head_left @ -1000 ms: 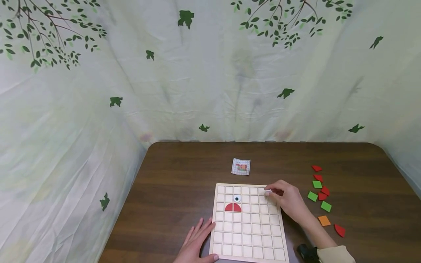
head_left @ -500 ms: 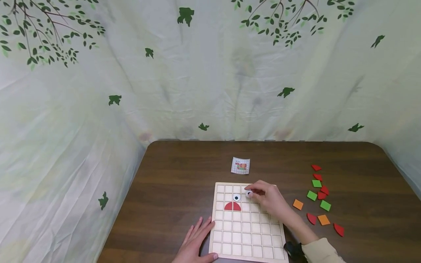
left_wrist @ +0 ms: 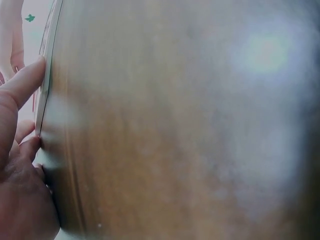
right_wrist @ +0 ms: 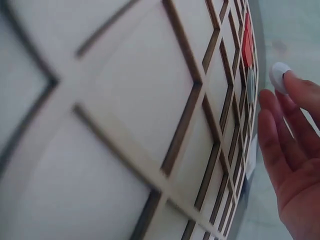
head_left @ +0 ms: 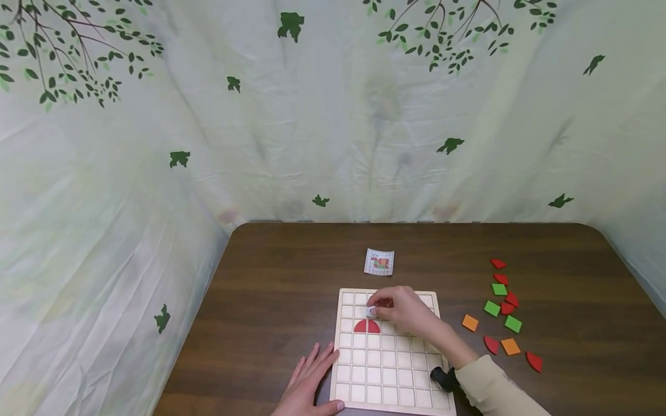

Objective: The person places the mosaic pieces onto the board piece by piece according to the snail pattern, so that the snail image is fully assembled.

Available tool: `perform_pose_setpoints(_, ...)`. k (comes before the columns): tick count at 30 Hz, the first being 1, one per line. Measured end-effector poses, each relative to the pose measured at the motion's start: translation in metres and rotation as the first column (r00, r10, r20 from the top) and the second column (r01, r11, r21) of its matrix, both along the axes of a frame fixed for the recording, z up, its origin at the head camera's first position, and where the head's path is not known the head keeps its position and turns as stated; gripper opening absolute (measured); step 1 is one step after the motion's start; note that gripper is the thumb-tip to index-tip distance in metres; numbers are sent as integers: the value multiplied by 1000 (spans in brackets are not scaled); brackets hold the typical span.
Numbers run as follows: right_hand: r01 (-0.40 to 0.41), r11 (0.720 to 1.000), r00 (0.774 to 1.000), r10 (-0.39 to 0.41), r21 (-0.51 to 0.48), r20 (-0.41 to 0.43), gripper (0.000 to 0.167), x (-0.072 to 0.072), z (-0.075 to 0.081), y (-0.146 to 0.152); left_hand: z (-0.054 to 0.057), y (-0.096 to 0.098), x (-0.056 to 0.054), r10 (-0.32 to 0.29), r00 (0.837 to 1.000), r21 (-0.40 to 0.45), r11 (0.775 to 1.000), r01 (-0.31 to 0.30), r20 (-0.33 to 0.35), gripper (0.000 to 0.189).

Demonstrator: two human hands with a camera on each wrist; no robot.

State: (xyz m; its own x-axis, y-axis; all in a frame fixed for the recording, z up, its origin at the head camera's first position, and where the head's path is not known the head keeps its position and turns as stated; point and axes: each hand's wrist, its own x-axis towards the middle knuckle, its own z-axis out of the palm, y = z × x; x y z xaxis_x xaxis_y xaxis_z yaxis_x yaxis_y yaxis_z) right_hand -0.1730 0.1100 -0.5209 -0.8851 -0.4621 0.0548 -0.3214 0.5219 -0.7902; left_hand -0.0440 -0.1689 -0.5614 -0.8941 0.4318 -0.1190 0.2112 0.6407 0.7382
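The right hand point(head_left: 399, 304) pinches a white round disc point(right_wrist: 278, 80) between thumb and forefinger, its other fingers loosely bent. The disc is at the fingertips, on the hand's left side, and in the right wrist view it stands tilted and apart from the gridded board point(head_left: 389, 377). Being round, it has no long axis; the right hand is the nearer. Seen from the head, it hangs over the board's upper left part, just beyond a pair of red quarter-circle tiles point(head_left: 361, 327) forming a half-round. The left hand point(head_left: 312, 386) rests against the board's left edge, fingers extended, grasping nothing. Farther out, a small picture card point(head_left: 379, 262) lies beyond the board, and green square tiles point(head_left: 513, 324), orange square tiles point(head_left: 470, 322) and loose red tiles point(head_left: 533, 361) lie scattered to its right on the wooden table point(head_left: 270, 300).
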Motion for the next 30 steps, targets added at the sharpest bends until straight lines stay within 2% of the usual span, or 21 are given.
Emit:
perform_pose_setpoints(5,0,1000,998,1,17,-60,8,-6,-1,-12,0,0,0,1,1000,8,1000,-1,-15,81)
perform_pose_setpoints(9,-3,999,998,6,46,-63,8,-11,-2,-19,1,0,1,5,1000,7,1000,-4,-29,81)
perform_pose_setpoints(15,0,995,1000,3,97,-27,7,-15,-5,-23,3,2,0,2,1000,8,1000,-2,15,81)
perform_pose_setpoints(19,-15,994,999,18,104,-33,6,-17,-5,-25,5,2,0,3,999,3,1000,-3,44,81)
perform_pose_setpoints(25,-39,990,997,47,134,-63,6,-17,-6,-26,4,2,-1,10,999,5,1000,-10,44,82)
perform_pose_setpoints(30,-27,991,996,38,133,-80,4,-18,-9,-27,2,2,-1,14,999,9,1000,-14,40,82)
